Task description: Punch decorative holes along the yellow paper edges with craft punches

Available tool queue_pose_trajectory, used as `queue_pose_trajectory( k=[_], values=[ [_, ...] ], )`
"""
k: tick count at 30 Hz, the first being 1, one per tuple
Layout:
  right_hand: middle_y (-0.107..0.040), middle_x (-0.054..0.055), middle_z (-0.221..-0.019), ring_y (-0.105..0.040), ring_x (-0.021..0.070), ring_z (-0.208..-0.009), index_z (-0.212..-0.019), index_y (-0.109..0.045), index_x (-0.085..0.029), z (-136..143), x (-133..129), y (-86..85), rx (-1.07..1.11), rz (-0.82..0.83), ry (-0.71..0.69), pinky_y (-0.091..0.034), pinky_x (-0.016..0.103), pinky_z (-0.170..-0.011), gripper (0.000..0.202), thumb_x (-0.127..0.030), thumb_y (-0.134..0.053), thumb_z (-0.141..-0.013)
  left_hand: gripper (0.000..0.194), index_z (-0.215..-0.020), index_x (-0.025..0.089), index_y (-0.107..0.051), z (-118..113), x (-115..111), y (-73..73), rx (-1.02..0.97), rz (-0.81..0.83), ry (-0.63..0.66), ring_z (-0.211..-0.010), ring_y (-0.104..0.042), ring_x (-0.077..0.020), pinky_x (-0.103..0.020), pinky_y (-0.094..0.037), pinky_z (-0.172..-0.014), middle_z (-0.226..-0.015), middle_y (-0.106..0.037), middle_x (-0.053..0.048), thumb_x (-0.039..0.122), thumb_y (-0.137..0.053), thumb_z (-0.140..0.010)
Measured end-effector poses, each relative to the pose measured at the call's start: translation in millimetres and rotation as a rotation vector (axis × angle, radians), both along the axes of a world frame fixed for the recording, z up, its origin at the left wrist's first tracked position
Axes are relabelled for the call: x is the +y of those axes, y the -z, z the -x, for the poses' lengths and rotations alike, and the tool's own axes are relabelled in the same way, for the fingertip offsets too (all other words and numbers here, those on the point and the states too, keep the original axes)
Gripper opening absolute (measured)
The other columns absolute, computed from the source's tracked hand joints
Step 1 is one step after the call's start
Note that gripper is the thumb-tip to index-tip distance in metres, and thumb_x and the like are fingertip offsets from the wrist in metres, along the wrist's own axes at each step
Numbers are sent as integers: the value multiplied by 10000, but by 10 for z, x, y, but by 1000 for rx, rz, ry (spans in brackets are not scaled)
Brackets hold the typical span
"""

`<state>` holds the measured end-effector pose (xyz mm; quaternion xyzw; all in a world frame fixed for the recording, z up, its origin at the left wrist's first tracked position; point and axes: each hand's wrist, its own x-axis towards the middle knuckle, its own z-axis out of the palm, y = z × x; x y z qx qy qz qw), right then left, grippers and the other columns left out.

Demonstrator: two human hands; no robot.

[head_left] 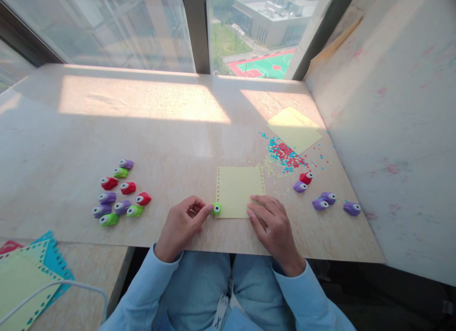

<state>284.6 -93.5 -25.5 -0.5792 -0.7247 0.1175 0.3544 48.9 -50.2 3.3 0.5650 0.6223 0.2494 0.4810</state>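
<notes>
A square sheet of pale yellow paper lies in front of me, with punched holes along its left edge and down part of its right edge. My left hand is closed on a small green craft punch, which sits at the lower left edge of the sheet. Thumb and index finger meet at the punch's outer end. My right hand rests with fingers spread over the sheet's lower right side, its fingertips touching the paper.
Several purple, red and green punches stand at left. More punches sit at right, below a heap of red, blue and yellow paper bits and another yellow sheet. Hole-edged sheets and a white cable are lower left.
</notes>
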Motion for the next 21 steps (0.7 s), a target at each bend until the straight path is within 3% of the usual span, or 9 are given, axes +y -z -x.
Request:
queue_pose_trajectory(
  k=[13, 21],
  values=[
    [-703, 97, -1093, -607, 245, -1058, -989, -698, -211, -14, 2, 37, 18, -7, -11, -480, 457, -928, 145, -197, -572, -920, 409, -789, 178, -637, 7, 8, 19, 0, 20, 28, -465, -574, -126, -221, -447, -423, -652, -637, 1, 587, -621, -805],
    [-703, 96, -1089, -618, 247, -1048, -980, -705, -224, -5, 9, 27, 22, 1, 14, -488, 466, -923, 162, -206, -554, -924, 458, -1065, 181, -692, 48, -28, 91, -45, -28, 43, -553, -601, -146, -238, -502, -470, -742, -671, -24, 546, -664, -789]
  ],
)
